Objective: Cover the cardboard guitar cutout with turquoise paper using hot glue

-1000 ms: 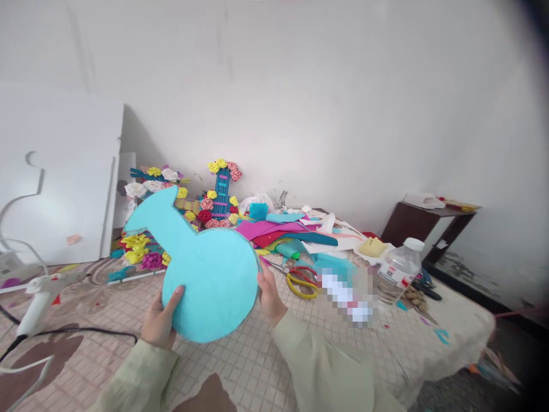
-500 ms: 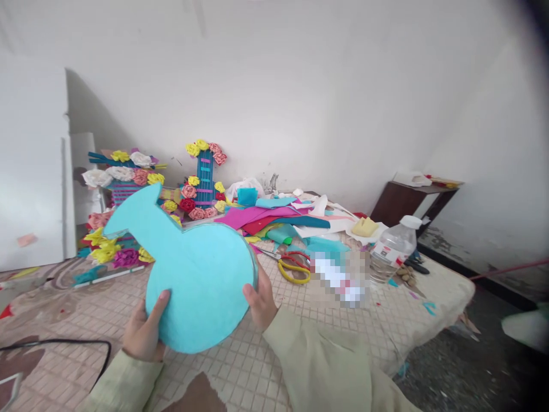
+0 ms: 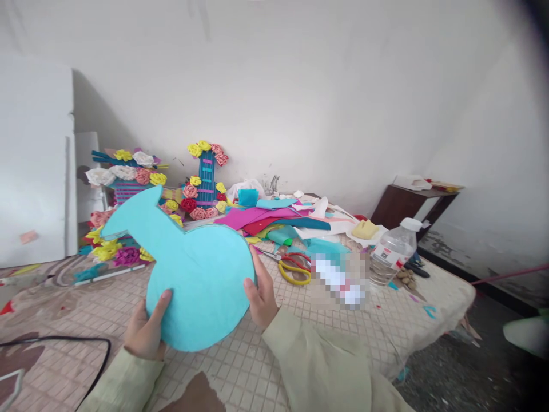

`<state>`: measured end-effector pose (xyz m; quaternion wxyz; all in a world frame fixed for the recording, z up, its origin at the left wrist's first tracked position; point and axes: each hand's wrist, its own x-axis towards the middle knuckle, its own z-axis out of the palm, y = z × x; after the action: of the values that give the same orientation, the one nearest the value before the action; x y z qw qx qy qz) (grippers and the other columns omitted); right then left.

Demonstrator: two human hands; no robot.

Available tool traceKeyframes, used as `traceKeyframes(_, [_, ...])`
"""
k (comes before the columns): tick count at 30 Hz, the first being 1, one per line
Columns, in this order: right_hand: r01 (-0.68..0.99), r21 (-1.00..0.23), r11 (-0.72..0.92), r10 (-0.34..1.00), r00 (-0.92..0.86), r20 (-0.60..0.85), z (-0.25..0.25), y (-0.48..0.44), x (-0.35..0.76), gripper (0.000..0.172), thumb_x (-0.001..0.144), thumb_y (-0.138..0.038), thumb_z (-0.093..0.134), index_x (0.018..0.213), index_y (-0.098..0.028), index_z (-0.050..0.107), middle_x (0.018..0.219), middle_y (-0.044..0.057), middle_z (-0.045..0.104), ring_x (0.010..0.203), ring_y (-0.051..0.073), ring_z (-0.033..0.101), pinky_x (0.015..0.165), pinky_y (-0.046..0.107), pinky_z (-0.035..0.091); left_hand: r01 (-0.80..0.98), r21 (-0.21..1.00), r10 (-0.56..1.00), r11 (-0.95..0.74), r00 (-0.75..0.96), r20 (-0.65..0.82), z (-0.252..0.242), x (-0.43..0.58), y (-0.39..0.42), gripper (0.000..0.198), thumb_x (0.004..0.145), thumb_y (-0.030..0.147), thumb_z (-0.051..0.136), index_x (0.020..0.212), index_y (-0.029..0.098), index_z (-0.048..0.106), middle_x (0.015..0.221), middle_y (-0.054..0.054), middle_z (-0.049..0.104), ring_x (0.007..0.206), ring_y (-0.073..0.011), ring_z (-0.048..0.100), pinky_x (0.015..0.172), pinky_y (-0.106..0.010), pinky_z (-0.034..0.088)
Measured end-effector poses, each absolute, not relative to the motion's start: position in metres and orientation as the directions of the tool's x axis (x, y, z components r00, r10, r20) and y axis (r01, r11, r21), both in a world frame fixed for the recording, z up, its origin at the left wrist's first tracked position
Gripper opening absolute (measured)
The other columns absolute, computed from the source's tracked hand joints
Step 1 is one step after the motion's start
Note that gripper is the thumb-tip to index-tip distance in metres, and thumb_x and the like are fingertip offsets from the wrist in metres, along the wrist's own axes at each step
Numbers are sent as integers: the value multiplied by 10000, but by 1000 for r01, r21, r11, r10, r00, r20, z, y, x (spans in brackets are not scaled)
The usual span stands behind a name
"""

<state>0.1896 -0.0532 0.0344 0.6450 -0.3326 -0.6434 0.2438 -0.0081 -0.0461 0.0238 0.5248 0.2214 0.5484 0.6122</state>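
The left hand [image 3: 143, 332] and right hand [image 3: 259, 294] clasp the turquoise shape [image 3: 197, 280] with their fingers only at its lower rim, so it could tip or bend.

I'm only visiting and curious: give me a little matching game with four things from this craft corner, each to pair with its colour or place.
Things:
1. cut-out shape
2. scissors
3. bottle
4. side table

Descriptions:
A. dark brown, by the wall on the right
B. turquoise, gripped by the left hand and right hand
C. clear, with a white cap
D. yellow and red handles, lying flat

Pairs: 1-B, 2-D, 3-C, 4-A
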Motion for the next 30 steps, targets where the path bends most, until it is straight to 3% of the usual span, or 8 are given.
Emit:
traceKeyframes(5, [230, -674, 702, 692, 1, 721, 33, -49, 193, 620, 854, -454, 398, 1374, -149, 251, 1394, 77, 322, 1270, 258, 302, 1059, 406, 243, -350, 930, 871, 112, -416, -262, 24, -7, -46, 516, 699, 311, 656, 1188, 263, 501, 1109, -81, 607, 947, -275, 597, 770, -398, 523])
traceKeyframes(8, [203, -680, 705, 698, -24, 716, 36, -49, 196, 623, 846, -474, 405, 1370, -166, 267, 1388, 61, 335, 1273, 246, 302, 1066, 388, 237, -372, 924, 875, 85, -417, -248, 27, -4, -47, 453, 725, 267, 630, 1163, 249, 516, 1126, -81, 598, 961, -265, 592, 768, -382, 526])
traceKeyframes(13, [-76, -786, 614, 789, 41, 612, 38, -45, 195, 625, 835, -561, 334, 1333, -183, 352, 1382, 29, 349, 1288, 226, 280, 1073, 380, 227, -436, 893, 855, 107, -419, -307, 37, 3, -50, 314, 751, 211, 591, 1063, 243, 569, 984, -65, 653, 879, -257, 625, 734, -388, 540])
traceKeyframes(16, [-309, -799, 516, 848, 52, 528, 33, -37, 190, 594, 841, -566, 286, 1278, -193, 437, 1316, 28, 445, 1237, 228, 373, 1030, 402, 307, -447, 889, 864, 98, -405, -298, 41, 5, -51, 282, 754, 187, 580, 1028, 254, 589, 913, -46, 668, 845, -244, 636, 743, -387, 537])
traceKeyframes(19, [-414, -802, 430, 887, 27, 461, 30, -32, 186, 577, 849, -554, 253, 1246, -200, 476, 1269, 23, 498, 1195, 229, 429, 996, 406, 353, -433, 897, 865, 86, -414, -283, 40, 5, -51, 290, 742, 187, 593, 1025, 249, 595, 894, -47, 672, 839, -245, 638, 756, -391, 531])
traceKeyframes(23, [-352, -817, 458, 880, 52, 471, 35, -34, 187, 605, 846, -569, 248, 1257, -182, 465, 1289, 25, 476, 1229, 217, 385, 1034, 386, 306, -422, 903, 864, 86, -420, -279, 35, 4, -49, 288, 724, 201, 615, 1010, 235, 599, 890, -59, 672, 850, -254, 634, 763, -396, 527])
traceKeyframes(30, [-121, -810, 574, 818, 47, 573, 42, -48, 193, 506, 902, -469, 254, 1326, -214, 361, 1375, -6, 361, 1299, 172, 258, 1099, 346, 163, -401, 912, 851, 88, -446, -278, 36, 3, -50, 311, 712, 218, 628, 1020, 234, 592, 925, -58, 660, 870, -252, 626, 758, -384, 527])
